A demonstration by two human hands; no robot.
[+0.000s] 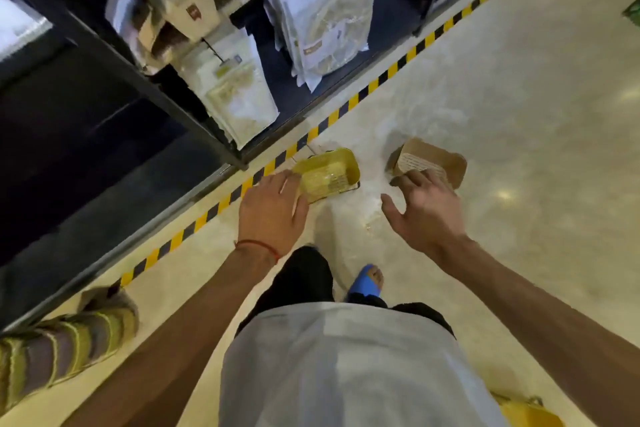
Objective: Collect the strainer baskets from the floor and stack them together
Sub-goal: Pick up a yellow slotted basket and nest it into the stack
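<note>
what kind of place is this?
Probably a shop or stockroom aisle: black metal shelving holding bagged packaged goods, with yellow-black hazard tape along a polished floor.

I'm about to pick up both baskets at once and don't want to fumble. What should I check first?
1. Yellow basket on the floor beside the left hand: ok.
2. Brown basket at the right hand's fingertips: ok.
3. Left hand gripping the yellow basket: cannot tell, fingers hidden behind the hand.
4. Right hand gripping the brown basket: not ok, fingers spread.
5. Baskets lie apart, neither blocking the other: ok.
</note>
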